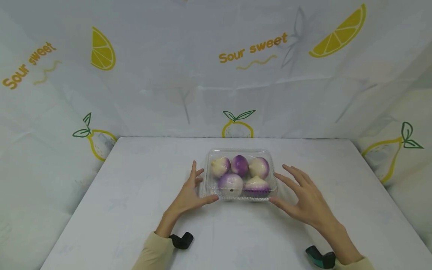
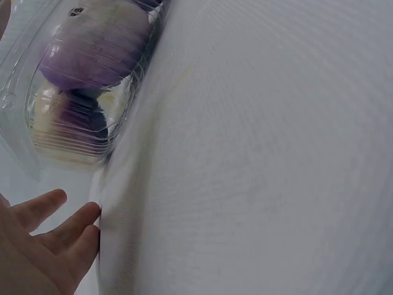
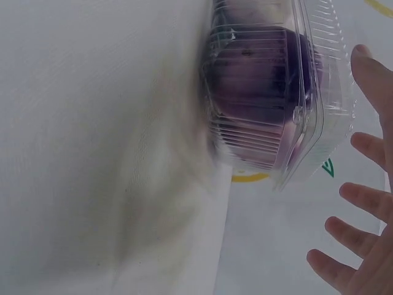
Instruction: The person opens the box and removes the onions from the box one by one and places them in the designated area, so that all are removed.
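A clear plastic clamshell box [image 1: 240, 200] lies on the table, its lid down. Inside are several purple-and-white bulbs [image 1: 231, 184], which look like turnips or onions. My left hand [image 1: 189, 195] is at the box's left side, fingers spread and thumb by the front left corner. At the right side is my right hand [image 1: 305, 198], also spread, its thumb tip close to the front right corner. Whether either thumb touches the plastic I cannot tell. In the right wrist view, the right-hand fingers [image 3: 368, 200] are straight and apart from the box.
The white table [image 1: 135, 176] has its far edge behind the box. Beyond hangs a white cloth [image 1: 162, 75] printed with lemons and lettering. Black wrist devices sit at the left wrist [image 1: 182, 240] and right wrist [image 1: 321, 258].
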`<move>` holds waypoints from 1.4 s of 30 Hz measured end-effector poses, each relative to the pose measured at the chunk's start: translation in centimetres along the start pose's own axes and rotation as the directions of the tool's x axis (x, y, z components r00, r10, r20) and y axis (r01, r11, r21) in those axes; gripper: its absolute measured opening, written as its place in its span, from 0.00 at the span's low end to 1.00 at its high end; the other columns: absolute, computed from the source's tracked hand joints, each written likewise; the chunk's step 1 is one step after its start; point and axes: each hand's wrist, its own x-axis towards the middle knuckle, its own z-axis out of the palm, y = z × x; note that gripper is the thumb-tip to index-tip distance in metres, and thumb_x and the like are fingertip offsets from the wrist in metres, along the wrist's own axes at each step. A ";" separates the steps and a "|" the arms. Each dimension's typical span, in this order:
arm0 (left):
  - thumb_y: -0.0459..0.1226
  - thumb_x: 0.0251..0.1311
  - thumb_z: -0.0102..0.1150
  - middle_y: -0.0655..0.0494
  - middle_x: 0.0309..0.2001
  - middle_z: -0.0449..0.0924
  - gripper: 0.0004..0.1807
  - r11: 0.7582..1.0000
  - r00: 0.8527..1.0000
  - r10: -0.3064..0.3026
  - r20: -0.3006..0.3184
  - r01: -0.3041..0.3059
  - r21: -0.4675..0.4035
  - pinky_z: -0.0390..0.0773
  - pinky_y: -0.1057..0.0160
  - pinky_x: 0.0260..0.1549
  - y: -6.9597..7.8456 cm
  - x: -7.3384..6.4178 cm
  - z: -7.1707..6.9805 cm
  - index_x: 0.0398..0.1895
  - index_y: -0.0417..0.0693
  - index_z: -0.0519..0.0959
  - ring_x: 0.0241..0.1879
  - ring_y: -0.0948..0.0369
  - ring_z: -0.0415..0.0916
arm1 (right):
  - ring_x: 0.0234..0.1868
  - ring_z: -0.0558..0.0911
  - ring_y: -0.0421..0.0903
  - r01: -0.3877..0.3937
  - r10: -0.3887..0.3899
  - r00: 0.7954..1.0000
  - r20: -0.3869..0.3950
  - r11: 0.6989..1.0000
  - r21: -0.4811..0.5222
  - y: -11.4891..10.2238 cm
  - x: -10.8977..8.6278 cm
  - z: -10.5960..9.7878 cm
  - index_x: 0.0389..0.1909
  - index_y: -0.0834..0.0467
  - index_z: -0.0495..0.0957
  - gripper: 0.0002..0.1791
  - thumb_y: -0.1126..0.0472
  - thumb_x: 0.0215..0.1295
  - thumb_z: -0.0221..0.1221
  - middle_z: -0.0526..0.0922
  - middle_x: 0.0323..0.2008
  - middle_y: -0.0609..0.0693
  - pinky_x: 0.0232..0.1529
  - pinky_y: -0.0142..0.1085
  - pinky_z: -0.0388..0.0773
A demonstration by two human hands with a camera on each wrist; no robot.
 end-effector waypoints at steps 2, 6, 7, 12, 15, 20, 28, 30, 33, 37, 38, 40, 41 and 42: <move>0.54 0.46 0.80 0.46 0.81 0.56 0.77 1.000 1.000 -0.005 -0.003 0.005 0.000 0.64 0.35 0.71 0.0 0.1 0.2 0.83 0.50 0.28 0.75 0.44 0.65 | 0.66 0.72 0.65 0.042 -0.042 0.999 -0.006 0.999 0.008 -0.1 0.1 0.1 0.61 0.51 0.82 0.40 0.42 0.45 0.78 0.77 0.66 0.60 0.56 0.67 0.75; 0.53 0.44 0.82 0.46 0.80 0.57 0.79 1.000 1.000 -0.012 -0.005 0.012 0.011 0.62 0.36 0.73 0.0 0.3 0.7 0.83 0.50 0.28 0.76 0.45 0.62 | 0.64 0.75 0.63 0.112 -0.112 0.993 -0.026 0.994 0.019 0.0 0.2 0.4 0.60 0.51 0.82 0.39 0.33 0.52 0.72 0.79 0.64 0.59 0.55 0.64 0.77; 0.53 0.43 0.82 0.46 0.80 0.58 0.79 1.000 1.000 -0.009 -0.004 0.009 0.012 0.61 0.36 0.73 0.0 0.3 0.7 0.83 0.49 0.28 0.76 0.45 0.62 | 0.64 0.75 0.62 0.126 -0.125 0.992 -0.032 0.992 0.019 0.0 0.2 0.5 0.60 0.51 0.82 0.39 0.31 0.54 0.70 0.79 0.64 0.59 0.54 0.64 0.78; 0.52 0.43 0.83 0.46 0.80 0.59 0.79 1.000 1.000 0.009 0.015 -0.009 0.006 0.62 0.36 0.73 0.0 0.4 0.8 0.83 0.48 0.28 0.76 0.44 0.61 | 0.62 0.76 0.61 0.154 -0.154 0.988 -0.028 0.988 0.016 0.0 0.2 0.8 0.60 0.51 0.82 0.39 0.28 0.57 0.65 0.79 0.63 0.59 0.53 0.62 0.79; 0.53 0.42 0.83 0.48 0.80 0.59 0.80 1.000 1.000 0.007 0.026 -0.007 0.015 0.61 0.37 0.74 0.0 0.5 0.8 0.83 0.49 0.29 0.77 0.45 0.60 | 0.61 0.77 0.60 0.160 -0.160 0.987 -0.010 0.987 0.013 0.0 0.3 0.9 0.60 0.51 0.82 0.38 0.28 0.58 0.64 0.79 0.64 0.59 0.52 0.61 0.80; 0.52 0.42 0.84 0.49 0.79 0.60 0.79 0.999 0.999 0.013 0.040 -0.014 0.035 0.60 0.40 0.76 0.1 0.8 0.8 0.84 0.48 0.30 0.78 0.47 0.60 | 0.59 0.78 0.61 0.162 -0.162 0.987 0.007 0.987 0.007 0.0 0.3 1.0 0.59 0.52 0.83 0.37 0.29 0.59 0.64 0.79 0.63 0.60 0.48 0.59 0.83; 0.54 0.43 0.83 0.44 0.81 0.55 0.76 0.998 0.996 0.026 0.081 -0.030 0.047 0.65 0.41 0.73 0.3 0.8 0.5 0.84 0.49 0.34 0.74 0.43 0.65 | 0.58 0.79 0.58 0.201 -0.201 0.979 -0.013 0.979 -0.009 -0.2 0.5 0.9 0.56 0.52 0.85 0.38 0.26 0.66 0.50 0.81 0.61 0.60 0.49 0.54 0.83; 0.55 0.44 0.82 0.42 0.81 0.54 0.76 0.998 0.995 0.035 0.088 -0.040 0.056 0.66 0.40 0.72 0.2 0.7 0.4 0.84 0.48 0.34 0.73 0.41 0.65 | 0.58 0.79 0.57 0.237 -0.238 0.970 -0.040 0.971 -0.024 -0.3 0.7 0.9 0.54 0.51 0.86 0.38 0.26 0.69 0.45 0.82 0.59 0.58 0.59 0.44 0.81; 0.56 0.46 0.80 0.40 0.81 0.54 0.75 0.996 0.994 0.047 0.101 -0.055 0.075 0.68 0.40 0.71 0.2 0.7 0.4 0.84 0.45 0.33 0.73 0.38 0.65 | 0.57 0.79 0.56 0.299 -0.302 0.950 -0.083 0.953 -0.047 -0.4 0.8 1.1 0.52 0.51 0.87 0.35 0.29 0.73 0.44 0.84 0.55 0.55 0.66 0.35 0.73; 0.56 0.47 0.80 0.38 0.81 0.52 0.75 0.993 0.991 0.054 0.119 -0.066 0.096 0.66 0.40 0.72 0.2 0.7 0.2 0.83 0.41 0.32 0.73 0.36 0.64 | 0.55 0.81 0.56 0.366 -0.371 0.918 -0.137 0.929 -0.063 -0.6 0.9 1.4 0.51 0.54 0.87 0.32 0.33 0.76 0.45 0.87 0.51 0.54 0.55 0.44 0.77; 0.56 0.47 0.80 0.37 0.81 0.52 0.75 0.993 0.991 0.057 0.123 -0.069 0.098 0.66 0.40 0.72 0.2 0.7 0.2 0.83 0.41 0.32 0.73 0.36 0.64 | 0.54 0.81 0.56 0.374 -0.380 0.913 -0.147 0.925 -0.069 -0.6 1.0 1.6 0.51 0.54 0.87 0.32 0.34 0.77 0.45 0.87 0.50 0.53 0.51 0.48 0.77; 0.58 0.48 0.79 0.36 0.81 0.51 0.76 0.993 0.990 0.059 0.131 -0.072 0.098 0.66 0.40 0.72 0.2 0.7 0.2 0.83 0.40 0.32 0.72 0.35 0.64 | 0.53 0.81 0.56 0.383 -0.389 0.908 -0.157 0.921 -0.071 -0.7 0.9 1.7 0.51 0.55 0.87 0.32 0.35 0.77 0.45 0.87 0.49 0.53 0.49 0.51 0.77; 0.59 0.48 0.78 0.35 0.81 0.51 0.76 0.993 0.989 0.058 0.135 -0.072 0.098 0.66 0.40 0.72 0.1 0.7 0.2 0.83 0.40 0.31 0.72 0.35 0.64 | 0.53 0.81 0.56 0.383 -0.390 0.908 -0.155 0.921 -0.073 -0.8 0.9 1.8 0.51 0.55 0.87 0.31 0.35 0.78 0.45 0.87 0.49 0.53 0.48 0.50 0.77; 0.60 0.47 0.77 0.35 0.81 0.50 0.76 0.993 0.989 0.057 0.140 -0.071 0.098 0.66 0.40 0.72 0.1 0.7 0.1 0.83 0.40 0.31 0.72 0.34 0.64 | 0.53 0.80 0.56 0.382 -0.389 0.909 -0.152 0.921 -0.072 -0.9 0.9 1.8 0.51 0.55 0.87 0.31 0.36 0.78 0.44 0.87 0.48 0.53 0.49 0.50 0.76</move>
